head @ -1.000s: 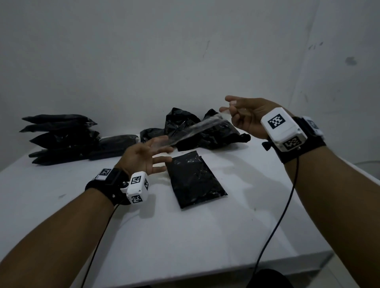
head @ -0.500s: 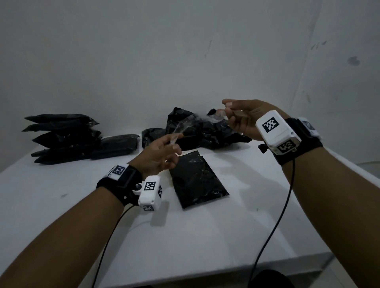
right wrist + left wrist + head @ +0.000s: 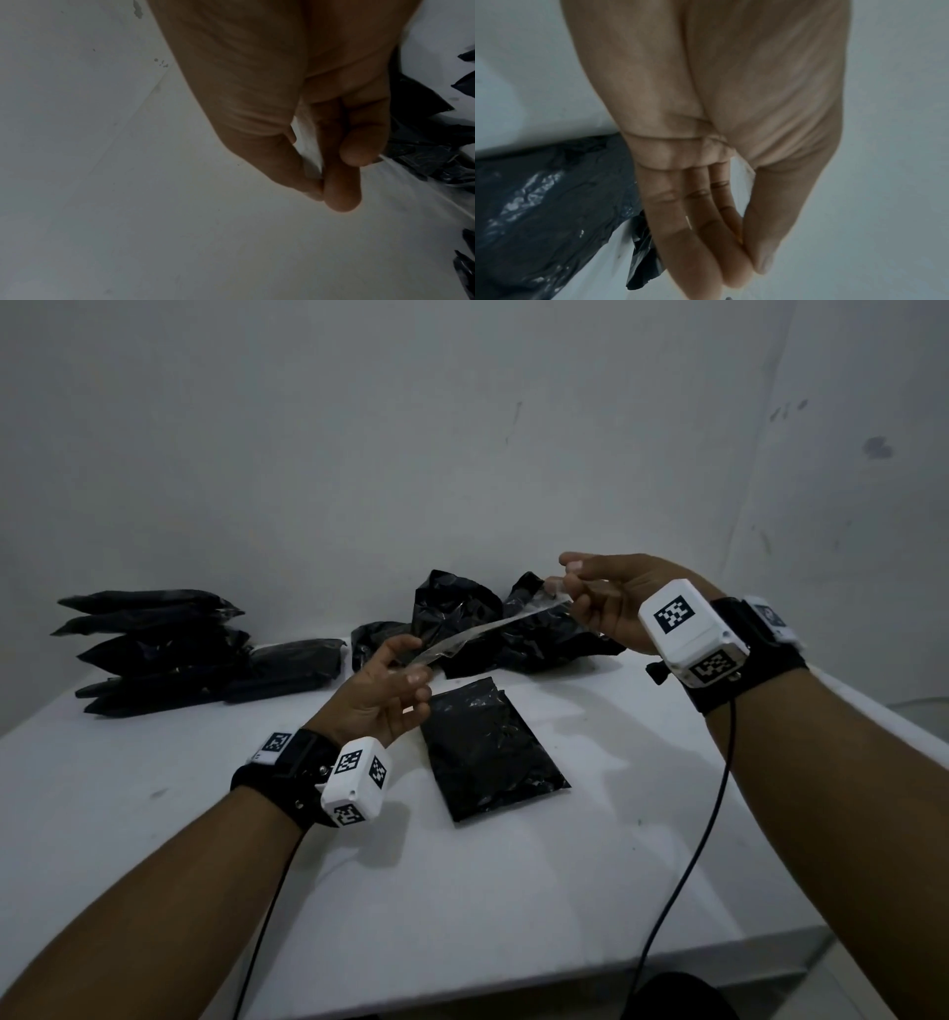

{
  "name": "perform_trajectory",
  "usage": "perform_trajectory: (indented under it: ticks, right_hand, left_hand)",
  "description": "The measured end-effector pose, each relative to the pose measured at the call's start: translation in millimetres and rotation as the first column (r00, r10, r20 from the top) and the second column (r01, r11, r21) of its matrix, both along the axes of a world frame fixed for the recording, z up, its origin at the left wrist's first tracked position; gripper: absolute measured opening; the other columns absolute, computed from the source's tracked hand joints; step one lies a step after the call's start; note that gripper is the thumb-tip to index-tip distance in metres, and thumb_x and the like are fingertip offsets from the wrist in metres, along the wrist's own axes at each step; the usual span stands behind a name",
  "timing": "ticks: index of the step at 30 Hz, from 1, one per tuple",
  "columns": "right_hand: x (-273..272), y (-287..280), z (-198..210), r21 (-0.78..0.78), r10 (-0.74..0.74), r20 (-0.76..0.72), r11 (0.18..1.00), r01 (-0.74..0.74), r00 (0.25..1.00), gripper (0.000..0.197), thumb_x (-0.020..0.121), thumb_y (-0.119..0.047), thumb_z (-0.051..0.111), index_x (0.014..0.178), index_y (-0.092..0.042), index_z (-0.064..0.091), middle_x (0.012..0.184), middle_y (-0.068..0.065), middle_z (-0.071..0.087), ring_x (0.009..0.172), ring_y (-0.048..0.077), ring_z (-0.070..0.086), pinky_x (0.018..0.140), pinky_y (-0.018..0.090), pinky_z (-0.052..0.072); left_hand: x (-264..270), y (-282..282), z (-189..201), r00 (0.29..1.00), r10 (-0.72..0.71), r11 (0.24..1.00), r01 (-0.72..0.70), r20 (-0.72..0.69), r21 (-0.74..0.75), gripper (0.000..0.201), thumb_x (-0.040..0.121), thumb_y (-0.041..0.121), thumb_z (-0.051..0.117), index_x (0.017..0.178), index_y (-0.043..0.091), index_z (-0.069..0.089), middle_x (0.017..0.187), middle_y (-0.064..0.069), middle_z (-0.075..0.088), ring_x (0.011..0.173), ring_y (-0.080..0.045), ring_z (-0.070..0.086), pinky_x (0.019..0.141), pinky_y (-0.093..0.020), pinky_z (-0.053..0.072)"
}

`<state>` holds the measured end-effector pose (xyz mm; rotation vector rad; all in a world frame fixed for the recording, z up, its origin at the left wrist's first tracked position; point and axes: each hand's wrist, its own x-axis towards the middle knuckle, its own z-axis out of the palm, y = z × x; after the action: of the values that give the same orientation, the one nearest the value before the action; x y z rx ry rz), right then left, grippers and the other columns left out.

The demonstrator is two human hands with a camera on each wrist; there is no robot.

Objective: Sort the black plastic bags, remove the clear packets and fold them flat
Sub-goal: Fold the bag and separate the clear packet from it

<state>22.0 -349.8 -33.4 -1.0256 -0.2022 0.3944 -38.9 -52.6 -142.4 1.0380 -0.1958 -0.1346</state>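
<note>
Both hands are raised above a white table [image 3: 513, 891], stretching a clear packet [image 3: 477, 634] between them. The left hand [image 3: 380, 695] pinches the packet's near-left end between thumb and fingertips, the other fingers loosely extended; in the left wrist view the thumb meets the fingertips [image 3: 734, 278], though the film itself is hardly visible there. The right hand [image 3: 611, 603] pinches the far-right end — thumb against curled fingers [image 3: 342, 194], with a pale edge of film showing between them. The packet runs as a narrow, slightly twisted strip, sloping up from left to right, clear of the table.

Directly below, between the forearms, one flat black bag [image 3: 488, 747] lies on the table. Behind the packet, at the far edge, sits a crumpled heap of black bags [image 3: 462, 618]. At the far left, well apart from the hands, is a stack of folded black bags [image 3: 154, 649] — several layers, with a further dark bundle [image 3: 292, 670] just beside it on the right. Each wrist carries a strapped white camera block with black-and-white markers [image 3: 688, 634]; thin cables [image 3: 708, 824] hang from both. A pale wall [image 3: 462, 428] stands behind the table.
</note>
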Motion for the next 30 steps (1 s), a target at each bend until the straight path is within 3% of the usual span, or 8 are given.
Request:
perform_trajectory:
  ticks: [3, 5, 10, 14, 16, 21, 25, 30]
  right_hand:
    - [0.7, -0.4, -0.7, -0.001, -0.008, -0.017, 1.0, 0.008, 1.0, 0.032, 0.09, 0.004, 0.062, 0.119, -0.005, 0.055, 0.119, 0.02, 0.061, 0.066, 0.013, 0.069, 0.058, 0.022, 0.054]
    - [0.6, -0.7, -0.9, -0.001, -0.008, -0.02, 1.0, 0.008, 1.0, 0.036, 0.085, 0.004, 0.064, 0.118, -0.005, 0.055, 0.117, 0.02, 0.062, 0.066, 0.013, 0.069, 0.058, 0.022, 0.054]
    - [1.5, -2.4, -2.3, 0.002, -0.025, -0.026, 1.0, 0.025, 0.999, 0.033, 0.082, 0.004, 0.066, 0.112, -0.004, 0.056, 0.109, 0.019, 0.062, 0.064, 0.013, 0.068, 0.058, 0.021, 0.054]
    - [2.2, -2.6, -5.2, -0.007, -0.039, -0.027, 0.999, 0.039, 0.999, 0.027, 0.082, 0.003, 0.066, 0.106, -0.004, 0.058, 0.111, 0.02, 0.061, 0.063, 0.013, 0.068, 0.058, 0.021, 0.054]
    - [2.1, -2.3, -5.6, -0.005, -0.042, -0.022, 0.999, 0.041, 0.999, 0.03, 0.079, 0.003, 0.067, 0.106, -0.005, 0.058, 0.112, 0.019, 0.06, 0.063, 0.012, 0.068, 0.058, 0.02, 0.054]
    - [-0.9, 3.0, -0.9, 0.015, -0.019, -0.011, 1.0, 0.019, 1.0, 0.02, 0.087, 0.003, 0.063, 0.105, -0.005, 0.058, 0.118, 0.019, 0.058, 0.064, 0.012, 0.068, 0.058, 0.02, 0.053]
    - [-0.3, 4.5, 3.0, 0.042, -0.039, 0.005, 0.998, 0.038, 0.999, 0.019, 0.087, 0.003, 0.063, 0.105, -0.003, 0.057, 0.121, 0.021, 0.057, 0.065, 0.012, 0.068, 0.059, 0.021, 0.053]
    - [7.7, -4.7, 2.7, 0.074, -0.134, -0.045, 0.988, 0.137, 0.99, 0.017, 0.088, 0.0, 0.062, 0.104, -0.004, 0.054, 0.11, 0.019, 0.061, 0.06, 0.013, 0.065, 0.06, 0.02, 0.051]
  left_hand:
    - [-0.5, -0.2, 3.4, 0.999, -0.033, 0.999, 0.034, 0.012, -0.03, 0.067, 0.05, 0.016, 0.099, 0.107, 0.018, 0.063, 0.086, -0.004, 0.062, 0.066, -0.013, 0.063, 0.058, -0.025, 0.058]
    - [1.1, 3.1, 1.6, 0.993, -0.114, 0.991, 0.115, 0.02, -0.072, 0.074, 0.042, 0.026, 0.103, 0.107, 0.015, 0.07, 0.093, -0.007, 0.067, 0.071, -0.016, 0.067, 0.061, -0.027, 0.06]
    - [3.1, 12.8, -5.2, 0.962, -0.268, 0.932, 0.275, 0.058, -0.235, 0.061, 0.089, 0.03, 0.074, 0.14, 0.004, 0.051, 0.125, -0.024, 0.059, 0.103, -0.033, 0.066, 0.091, -0.041, 0.057]
    - [1.5, 4.6, -2.3, 0.993, -0.111, 0.994, 0.111, 0.042, -0.017, 0.084, 0.046, 0.025, 0.102, 0.12, 0.011, 0.064, 0.094, -0.006, 0.067, 0.069, -0.014, 0.066, 0.06, -0.023, 0.058]
    - [0.8, -1.9, -2.2, 0.998, -0.045, 0.992, 0.039, 0.046, 0.118, 0.092, 0.038, 0.019, 0.103, 0.119, 0.013, 0.059, 0.08, 0.0, 0.066, 0.06, -0.008, 0.061, 0.052, -0.019, 0.054]
    - [3.3, -15.0, -0.6, 1.0, -0.005, 0.95, 0.004, 0.002, 0.313, 0.037, 0.081, 0.004, 0.072, 0.114, 0.011, 0.06, 0.076, 0.0, 0.06, 0.062, -0.01, 0.057, 0.055, -0.019, 0.05]
    - [1.8, -20.3, -5.9, 0.991, -0.004, 0.884, -0.059, 0.134, 0.464, 0.021, 0.079, 0.001, 0.076, 0.095, 0.012, 0.069, 0.074, 0.003, 0.064, 0.063, -0.009, 0.055, 0.059, -0.019, 0.049]
    - [-2.1, -18.6, -7.0, 0.962, 0.052, 0.888, -0.167, 0.266, 0.429, 0.009, 0.071, 0.019, 0.076, 0.075, 0.026, 0.073, 0.076, 0.004, 0.061, 0.065, -0.009, 0.052, 0.061, -0.02, 0.042]
